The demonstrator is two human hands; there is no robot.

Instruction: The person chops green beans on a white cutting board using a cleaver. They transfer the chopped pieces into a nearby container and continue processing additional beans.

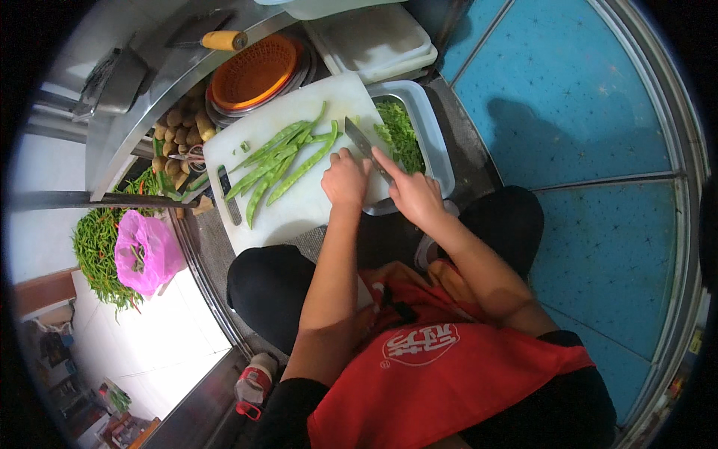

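My right hand (416,195) grips a kitchen knife (362,139), its blade angled over the right part of a white plastic cutting board (303,216). Close to the blade, my left hand (345,178) rests on the board with fingers curled; whether something is under them is hidden. Several long flat green beans (280,160) lie in a loose bunch to the left of that hand. Right of the board, partly beneath its edge, a pale blue-rimmed tray (439,151) holds a heap of finely cut green pieces (401,134).
Beyond the board sit stacked orange baskets (255,73) and a lidded white container (387,42). Potatoes (182,129) and scissors (193,158) lie to the left. A wooden-handled blade (224,40) rests on a metal shelf. Green chillies (98,252) surround a pink plastic bag (147,252). A bottle (255,381) stands near my left leg.
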